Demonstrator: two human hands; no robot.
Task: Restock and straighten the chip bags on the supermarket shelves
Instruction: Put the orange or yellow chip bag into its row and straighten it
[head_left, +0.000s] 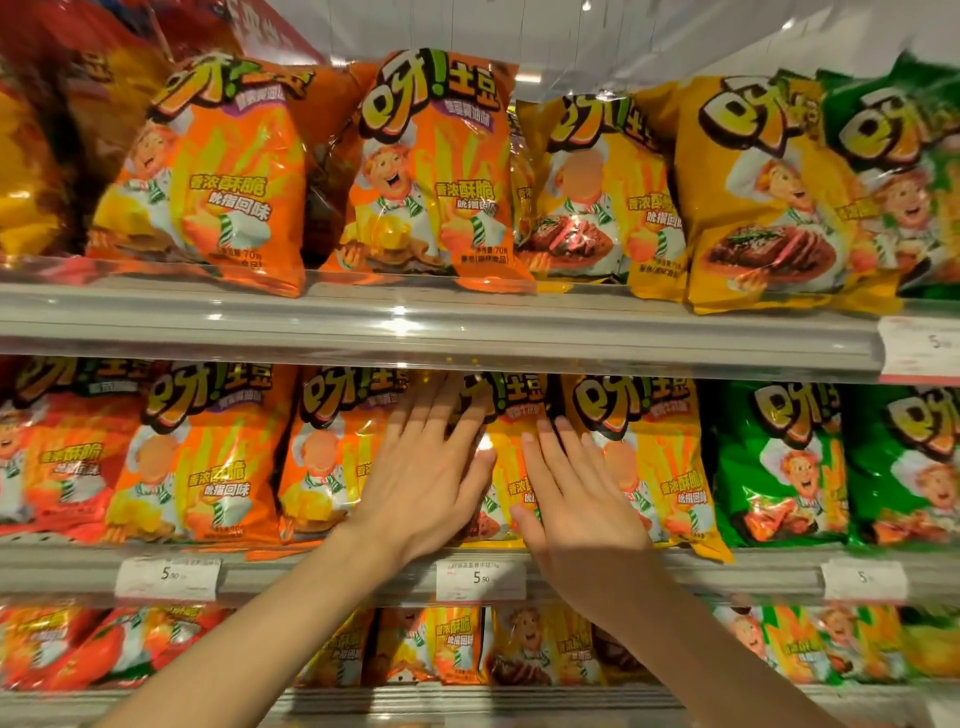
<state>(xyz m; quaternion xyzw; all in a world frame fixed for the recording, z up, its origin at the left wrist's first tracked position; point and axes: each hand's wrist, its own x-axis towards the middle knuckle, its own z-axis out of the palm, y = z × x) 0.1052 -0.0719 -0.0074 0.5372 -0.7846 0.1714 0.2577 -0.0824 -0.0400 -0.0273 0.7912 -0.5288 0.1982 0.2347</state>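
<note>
Head view: my left hand (434, 470) and right hand (576, 499) lie flat, fingers straight, side by side on a yellow chip bag (506, 467) on the middle shelf (363, 569). Orange bags (208, 457) left of my left hand, green bags (779, 467) right of my right, price tag (480, 579) just below both.

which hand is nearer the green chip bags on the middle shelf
Right. The right hand lies flat on a yellow bag beside the green chip bags; the left hand sits further left.

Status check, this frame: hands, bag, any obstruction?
Left hand and right hand open, flat on the yellow chip bag, middle shelf. Bag upright between neighbours. Nothing blocking.
</note>
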